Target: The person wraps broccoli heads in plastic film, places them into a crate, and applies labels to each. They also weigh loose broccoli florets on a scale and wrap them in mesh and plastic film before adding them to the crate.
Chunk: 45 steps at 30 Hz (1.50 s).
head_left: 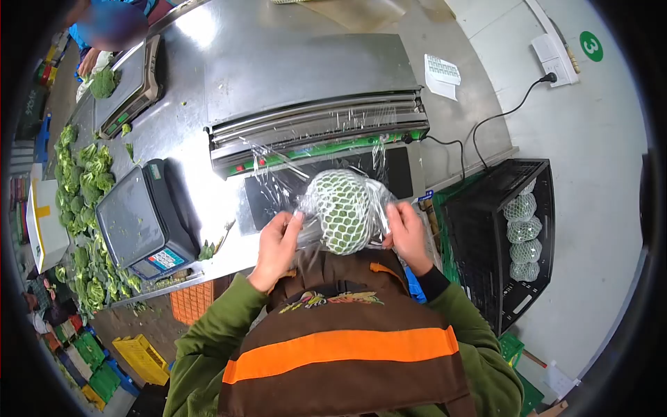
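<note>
A green vegetable in white foam netting (340,212) lies between my hands, in front of my apron. Clear plastic film (379,191) spreads around it and stretches back toward the film wrapping machine (319,128). My left hand (279,243) pinches the film on the left side of the netted vegetable. On its right side, my right hand (408,235) grips the film between thumb and fingers. Beneath the film is a dark flat plate (399,174) at the front of the machine.
Left on the metal table are a scale (139,212), a second scale (132,87) with broccoli (103,83), and a broccoli pile (83,187). A co-worker's hand (87,62) is at the upper left. At right, a black crate (511,306) holds netted vegetables (524,231); cables hang nearby.
</note>
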Each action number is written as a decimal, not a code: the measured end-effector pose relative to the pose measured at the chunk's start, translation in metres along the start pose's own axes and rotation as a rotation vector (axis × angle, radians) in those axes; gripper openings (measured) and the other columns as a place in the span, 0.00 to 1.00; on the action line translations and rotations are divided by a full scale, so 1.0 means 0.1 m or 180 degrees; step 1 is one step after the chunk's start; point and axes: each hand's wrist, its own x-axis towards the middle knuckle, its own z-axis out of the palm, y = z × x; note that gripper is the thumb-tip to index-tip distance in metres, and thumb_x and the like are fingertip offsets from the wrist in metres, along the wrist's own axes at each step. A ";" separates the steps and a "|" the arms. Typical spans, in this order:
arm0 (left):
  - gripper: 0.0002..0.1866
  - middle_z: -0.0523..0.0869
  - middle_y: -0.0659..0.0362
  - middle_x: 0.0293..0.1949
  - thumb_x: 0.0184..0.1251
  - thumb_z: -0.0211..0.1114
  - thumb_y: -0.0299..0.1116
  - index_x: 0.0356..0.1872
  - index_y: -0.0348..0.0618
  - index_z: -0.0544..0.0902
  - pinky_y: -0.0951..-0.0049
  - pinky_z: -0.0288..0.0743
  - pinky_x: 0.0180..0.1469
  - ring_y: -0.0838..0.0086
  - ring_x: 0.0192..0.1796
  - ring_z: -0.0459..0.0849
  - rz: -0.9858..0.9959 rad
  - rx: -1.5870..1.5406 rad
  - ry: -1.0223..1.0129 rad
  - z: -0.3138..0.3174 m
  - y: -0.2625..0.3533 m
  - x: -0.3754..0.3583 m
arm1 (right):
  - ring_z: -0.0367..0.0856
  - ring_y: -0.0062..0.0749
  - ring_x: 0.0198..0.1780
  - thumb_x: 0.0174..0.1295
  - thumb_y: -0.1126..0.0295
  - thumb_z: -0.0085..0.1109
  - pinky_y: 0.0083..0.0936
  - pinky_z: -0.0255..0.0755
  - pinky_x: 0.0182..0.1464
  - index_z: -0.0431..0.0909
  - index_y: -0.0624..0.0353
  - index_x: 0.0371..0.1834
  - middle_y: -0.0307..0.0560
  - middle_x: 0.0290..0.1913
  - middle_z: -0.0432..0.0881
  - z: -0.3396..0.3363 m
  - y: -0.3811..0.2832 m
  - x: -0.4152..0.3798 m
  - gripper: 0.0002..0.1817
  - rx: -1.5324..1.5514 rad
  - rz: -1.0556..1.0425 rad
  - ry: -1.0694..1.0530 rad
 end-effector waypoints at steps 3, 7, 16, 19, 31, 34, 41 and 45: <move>0.18 0.69 0.68 0.22 0.78 0.57 0.40 0.28 0.40 0.74 0.79 0.63 0.31 0.86 0.29 0.66 0.0685 0.0015 0.0776 0.08 -0.05 0.01 | 0.73 0.17 0.14 0.71 0.62 0.58 0.18 0.65 0.13 0.73 0.61 0.35 0.37 0.19 0.74 0.03 -0.04 0.05 0.13 -0.0102 -0.0372 0.0688; 0.17 0.67 0.70 0.23 0.79 0.55 0.38 0.28 0.40 0.73 0.78 0.59 0.28 0.86 0.28 0.60 0.0355 -0.0393 0.0963 -0.11 -0.60 0.03 | 0.64 0.15 0.12 0.71 0.62 0.58 0.18 0.59 0.11 0.69 0.57 0.27 0.34 0.16 0.70 -0.25 0.13 0.03 0.16 -0.0139 -0.0097 0.0647; 0.17 0.83 0.55 0.30 0.74 0.58 0.41 0.42 0.34 0.83 0.71 0.71 0.35 0.70 0.32 0.79 -0.0565 0.0346 0.0377 0.34 -1.51 0.54 | 0.79 0.28 0.33 0.68 0.66 0.58 0.31 0.77 0.40 0.80 0.64 0.45 0.43 0.38 0.84 0.17 1.69 0.88 0.11 0.0492 0.0344 -0.0504; 0.16 0.87 0.40 0.42 0.67 0.62 0.36 0.45 0.33 0.84 0.63 0.77 0.50 0.51 0.50 0.87 0.0420 0.0834 -0.0175 0.72 -1.33 0.70 | 0.79 0.30 0.35 0.67 0.66 0.58 0.32 0.77 0.42 0.80 0.64 0.46 0.44 0.41 0.84 0.34 1.74 0.87 0.12 0.2021 0.1720 -0.1084; 0.12 0.85 0.57 0.51 0.74 0.57 0.32 0.53 0.39 0.81 0.69 0.77 0.54 0.71 0.52 0.83 0.0652 -0.2703 -0.0503 0.68 -0.26 0.18 | 0.79 0.27 0.36 0.67 0.66 0.58 0.27 0.76 0.42 0.80 0.61 0.48 0.42 0.40 0.83 0.05 1.48 0.30 0.12 0.1094 0.1955 -0.2382; 0.16 0.82 0.56 0.56 0.73 0.58 0.31 0.57 0.38 0.80 0.66 0.69 0.65 0.68 0.60 0.78 0.1457 -0.1018 -0.1031 0.48 0.04 0.01 | 0.79 0.26 0.36 0.67 0.66 0.58 0.26 0.76 0.43 0.80 0.60 0.49 0.41 0.40 0.82 -0.05 1.29 0.23 0.12 0.0608 0.1802 -0.2715; 0.17 0.84 0.54 0.55 0.75 0.59 0.32 0.59 0.36 0.78 0.70 0.80 0.57 0.72 0.53 0.85 0.0064 -0.2757 -0.1368 0.43 -0.02 -0.41 | 0.79 0.25 0.37 0.66 0.66 0.58 0.23 0.75 0.43 0.80 0.59 0.50 0.40 0.39 0.82 -0.21 0.48 0.59 0.13 -0.1412 0.0400 -0.3409; 0.18 0.85 0.53 0.53 0.75 0.58 0.33 0.59 0.34 0.77 0.70 0.82 0.55 0.70 0.52 0.86 -0.0746 -0.3049 -0.1827 0.34 0.14 -0.48 | 0.77 0.26 0.50 0.73 0.48 0.49 0.28 0.72 0.56 0.74 0.60 0.55 0.43 0.47 0.79 -0.10 -0.99 0.44 0.24 0.0381 -0.0405 -0.2196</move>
